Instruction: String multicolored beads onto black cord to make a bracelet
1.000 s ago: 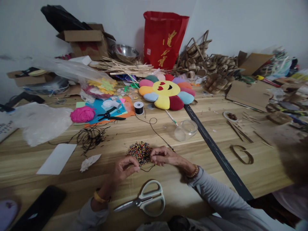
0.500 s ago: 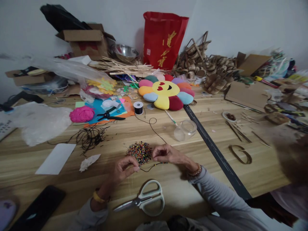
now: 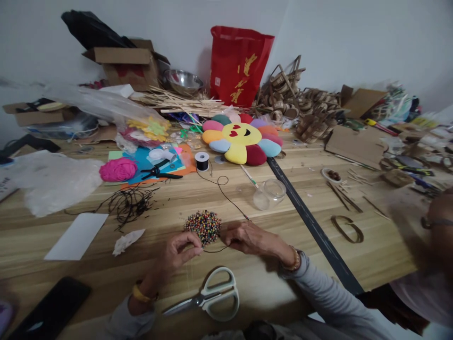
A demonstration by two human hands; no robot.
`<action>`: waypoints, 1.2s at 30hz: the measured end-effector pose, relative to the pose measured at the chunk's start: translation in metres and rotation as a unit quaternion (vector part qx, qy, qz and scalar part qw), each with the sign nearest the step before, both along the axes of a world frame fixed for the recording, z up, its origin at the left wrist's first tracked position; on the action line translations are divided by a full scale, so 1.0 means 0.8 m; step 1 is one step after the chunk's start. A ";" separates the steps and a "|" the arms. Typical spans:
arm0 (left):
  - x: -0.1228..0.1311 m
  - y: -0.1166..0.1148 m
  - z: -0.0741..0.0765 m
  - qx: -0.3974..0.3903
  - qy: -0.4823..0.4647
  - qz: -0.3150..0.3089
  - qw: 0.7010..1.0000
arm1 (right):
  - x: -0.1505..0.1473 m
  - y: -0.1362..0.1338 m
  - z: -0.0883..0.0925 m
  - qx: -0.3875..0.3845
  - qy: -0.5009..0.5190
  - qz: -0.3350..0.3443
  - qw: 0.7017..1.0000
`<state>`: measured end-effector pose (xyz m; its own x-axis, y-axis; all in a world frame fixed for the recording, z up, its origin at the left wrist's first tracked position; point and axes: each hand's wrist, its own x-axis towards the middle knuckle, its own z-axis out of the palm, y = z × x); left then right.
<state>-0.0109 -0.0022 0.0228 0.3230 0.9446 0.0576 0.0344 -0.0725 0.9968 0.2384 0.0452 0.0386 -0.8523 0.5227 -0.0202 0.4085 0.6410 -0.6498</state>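
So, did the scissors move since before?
No. Judged against the jar, the scissors lie in the same spot, blades pointing the same way. Everything on the table slid in the picture together, so just the camera shifted.

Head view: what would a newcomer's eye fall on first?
Probably the tall red bag against the back wall, with the many-coloured flower cushion in front of it. Nearer, a pile of beads lies just beyond the left hand and beside the right hand, with scissors nearer still.
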 end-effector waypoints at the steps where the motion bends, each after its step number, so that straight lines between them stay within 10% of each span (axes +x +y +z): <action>1: 0.000 0.000 0.002 0.002 0.005 -0.002 1.000 | 0.004 0.000 0.000 0.010 -0.016 -0.003 1.000; 11: -0.001 0.000 -0.015 0.080 0.073 -0.020 0.994 | 0.001 0.001 0.027 -0.097 0.044 -0.036 0.994; 20: 0.005 0.001 -0.014 0.161 0.131 0.021 0.978 | -0.063 -0.018 -0.003 -0.425 0.211 -0.101 0.874; 36: 0.001 0.003 -0.012 0.203 0.182 -0.032 0.962 | -0.057 -0.021 -0.035 -0.370 0.221 -0.109 0.896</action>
<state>-0.0104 0.0001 0.0129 0.4476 0.8460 0.2896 0.3581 -0.4664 0.8089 0.1932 0.0286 0.0107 -0.7412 0.6611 -0.1162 0.0702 -0.0958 -0.9929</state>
